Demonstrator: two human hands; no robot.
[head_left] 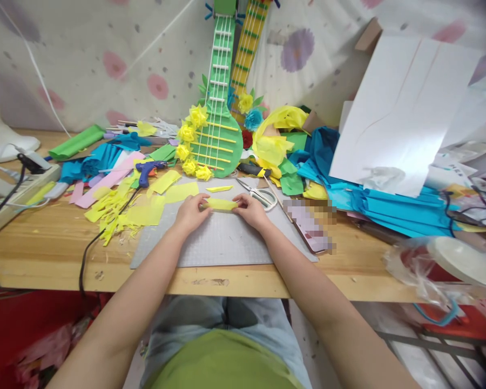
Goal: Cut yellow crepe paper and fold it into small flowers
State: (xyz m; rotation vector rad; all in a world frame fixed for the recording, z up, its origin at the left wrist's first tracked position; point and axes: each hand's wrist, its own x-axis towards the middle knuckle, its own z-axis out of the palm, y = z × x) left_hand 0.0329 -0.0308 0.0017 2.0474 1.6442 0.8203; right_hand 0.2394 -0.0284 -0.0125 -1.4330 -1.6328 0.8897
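Between my two hands a strip of yellow crepe paper (pixel 222 205) is stretched level over the grey cutting mat (pixel 227 243). My left hand (pixel 193 213) pinches its left end, and my right hand (pixel 250 209) grips the right end between thumb and fingers. Just beyond the strip lies a narrow folded yellow piece (pixel 219 188). Scissors (pixel 261 195) with pale handles rest beside my right hand. Flat yellow paper pieces (pixel 149 210) spread out to the left of my left hand. Behind stands a green paper guitar (pixel 221 140) edged with yellow paper flowers (pixel 187 132).
A blue glue gun (pixel 148 172) with a black cord lies among paper scraps on the left. At right are a phone (pixel 310 229), blue crepe paper (pixel 397 208) and a leaning white board (pixel 405 108). A yellow guitar (pixel 245 54) leans behind the green one. A power strip (pixel 20 197) sits far left.
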